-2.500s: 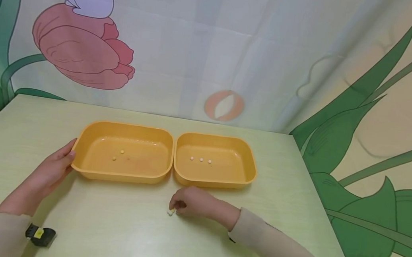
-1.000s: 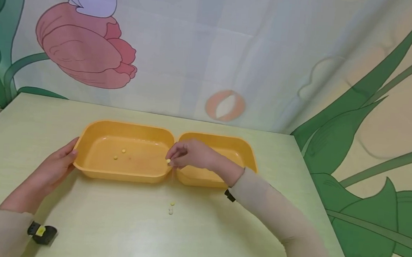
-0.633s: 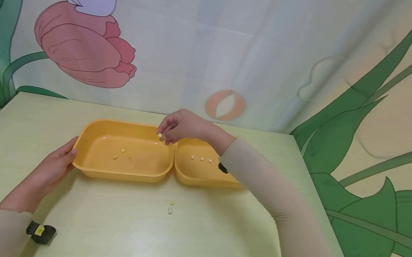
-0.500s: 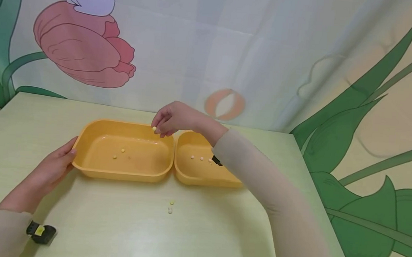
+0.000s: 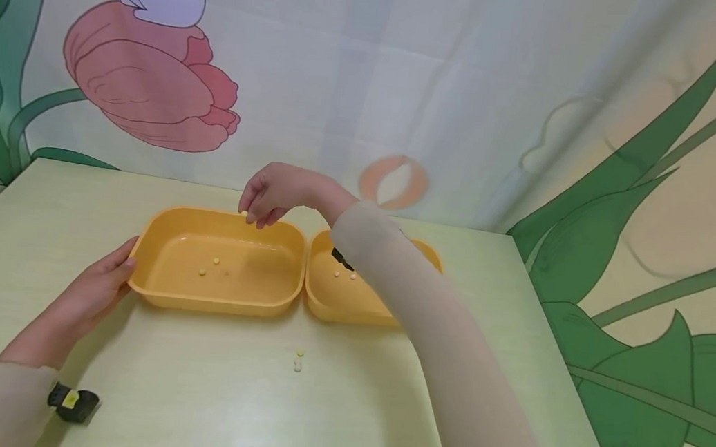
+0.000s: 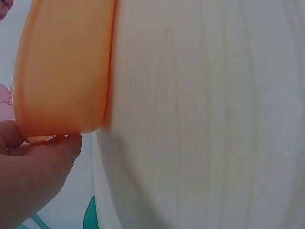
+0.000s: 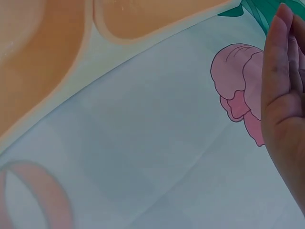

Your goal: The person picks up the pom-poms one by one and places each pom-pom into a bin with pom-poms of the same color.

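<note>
The right hand [image 5: 281,189] pinches 1 yellow bead [image 5: 244,213] by the far rim of the left tray [image 5: 215,305], which holds 2 loose beads [image 5: 216,261]. The left hand [image 5: 101,285] grips its left end. The right tray [image 5: 351,315] shows 2 pale beads [image 5: 337,275]; others [image 5: 300,352] lie nearer.

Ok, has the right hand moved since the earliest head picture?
Yes, leftward and farther back: the right hand went from the near side of the larger yellow tray to its far rim.
</note>
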Demonstrator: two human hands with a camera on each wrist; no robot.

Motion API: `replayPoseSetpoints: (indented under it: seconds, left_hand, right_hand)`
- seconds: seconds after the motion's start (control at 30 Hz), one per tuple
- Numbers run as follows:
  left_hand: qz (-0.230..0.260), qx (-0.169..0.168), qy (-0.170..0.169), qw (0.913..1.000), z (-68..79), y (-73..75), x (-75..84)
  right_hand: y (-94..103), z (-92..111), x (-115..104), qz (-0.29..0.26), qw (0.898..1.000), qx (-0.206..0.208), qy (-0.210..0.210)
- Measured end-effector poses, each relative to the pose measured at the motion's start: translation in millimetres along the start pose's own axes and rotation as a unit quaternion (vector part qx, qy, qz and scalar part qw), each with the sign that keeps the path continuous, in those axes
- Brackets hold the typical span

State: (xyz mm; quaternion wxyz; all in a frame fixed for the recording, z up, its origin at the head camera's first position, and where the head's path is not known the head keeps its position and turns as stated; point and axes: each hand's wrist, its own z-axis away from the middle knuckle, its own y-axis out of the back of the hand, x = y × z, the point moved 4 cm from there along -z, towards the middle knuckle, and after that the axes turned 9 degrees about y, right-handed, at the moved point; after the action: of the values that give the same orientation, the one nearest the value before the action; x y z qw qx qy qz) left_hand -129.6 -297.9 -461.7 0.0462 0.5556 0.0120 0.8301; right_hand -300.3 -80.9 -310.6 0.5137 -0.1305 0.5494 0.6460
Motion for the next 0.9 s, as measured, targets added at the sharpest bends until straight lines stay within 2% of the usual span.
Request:
replayPoseSetpoints:
  seconds: [0.13, 0.37, 0.73, 0.9]
  left_hand:
    - [0.000, 0.002, 0.003, 1.0000, 1.5, -0.6, -0.2]
    - [-0.003, 0.009, 0.004, 1.0000, 2.6, -0.7, -2.1]
    - [0.003, 0.009, 0.015, 0.9998, 1.4, -1.1, -7.8]
    - [0.002, 0.009, 0.014, 0.9999, 1.4, -3.7, -7.8]
  right_hand:
    - [-6.2, -15, -1, 0.025, 0.999, -0.028, -0.013]
    - [-18.5, -35, 1, 0.045, 0.994, -0.075, -0.062]
    - [-38.8, -54, 11, 0.027, 0.988, -0.084, -0.130]
    - [-49.0, -59, 17, 0.040, 0.979, -0.076, -0.182]
